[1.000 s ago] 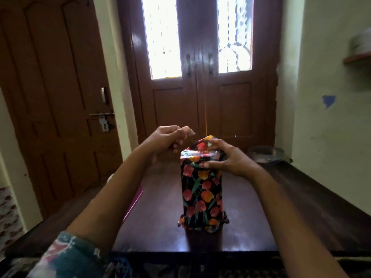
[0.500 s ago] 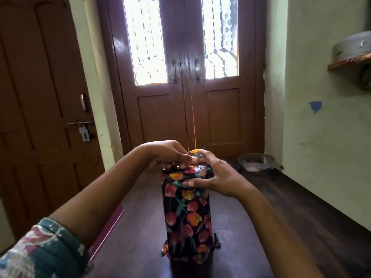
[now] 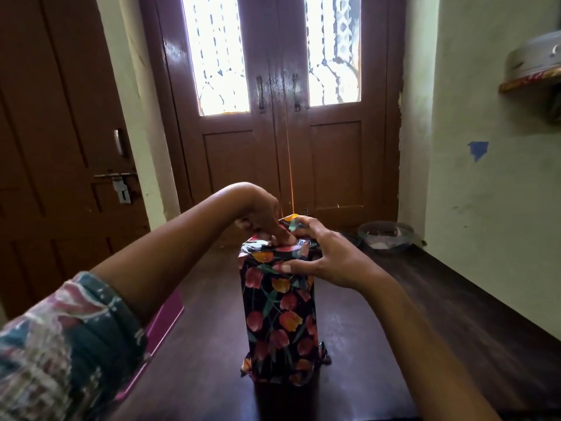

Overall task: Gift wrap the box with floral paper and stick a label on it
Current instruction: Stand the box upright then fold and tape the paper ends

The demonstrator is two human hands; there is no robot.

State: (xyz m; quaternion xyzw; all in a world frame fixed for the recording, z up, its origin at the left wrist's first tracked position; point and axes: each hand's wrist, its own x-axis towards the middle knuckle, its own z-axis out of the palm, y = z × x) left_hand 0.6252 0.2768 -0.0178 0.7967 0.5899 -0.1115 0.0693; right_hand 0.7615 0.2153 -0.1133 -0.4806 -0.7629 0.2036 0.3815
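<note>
A tall box (image 3: 280, 314) wrapped in black floral paper with red and orange tulips stands upright on the dark wooden table (image 3: 440, 314). My left hand (image 3: 262, 221) presses its fingertips down on the folded paper at the box's top end. My right hand (image 3: 321, 253) grips the top right of the box, thumb across the front face and fingers holding a raised paper flap. Loose paper flares out around the bottom end. No label is visible.
A pink flat object (image 3: 164, 322) lies at the table's left edge under my left arm. A glass bowl (image 3: 386, 237) sits at the far right corner. Brown double doors (image 3: 273, 117) stand behind, a wall to the right.
My left hand came down from above the box onto its top and now presses the paper there. The view has moved closer to the box.
</note>
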